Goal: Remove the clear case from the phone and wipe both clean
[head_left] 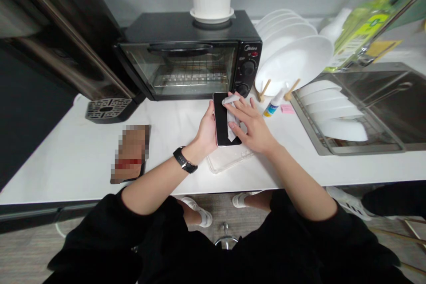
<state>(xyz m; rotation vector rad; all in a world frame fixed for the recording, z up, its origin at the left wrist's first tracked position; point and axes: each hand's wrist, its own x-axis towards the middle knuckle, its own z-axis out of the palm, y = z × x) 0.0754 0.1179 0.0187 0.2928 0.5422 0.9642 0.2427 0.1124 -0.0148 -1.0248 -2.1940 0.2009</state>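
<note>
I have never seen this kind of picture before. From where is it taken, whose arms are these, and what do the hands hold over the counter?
There is one picture, from a camera worn on a person's head, looking forward and down. So the two arms in black sleeves are that person's own.

The left hand, with a black watch on its wrist, holds a black phone by its edge. The right hand presses a small white wipe on the screen. Under the phone lies a clear plastic tray.

On the white counter stand a black toaster oven, stacked white plates and a small spray bottle. On the right is a sink with more dishes.
</note>
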